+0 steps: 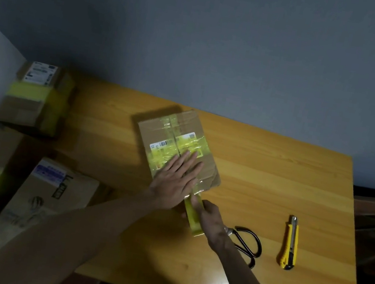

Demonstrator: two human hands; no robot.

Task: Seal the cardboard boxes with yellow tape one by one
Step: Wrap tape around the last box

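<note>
Left hand flat, fingers straight, pressing the cardboard box beneath it, right hand just behind, gripping yellow tape, tape's shape unclear, scissors half hidden by right wrist.

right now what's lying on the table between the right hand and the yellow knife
Black-handled scissors, right beside the right hand; from them to the knife the table is bare wood. The head view shows it.

A flat cardboard box lies skewed mid-table, yellow tape running across its label and off its near edge; taped boxes sit left.
</note>
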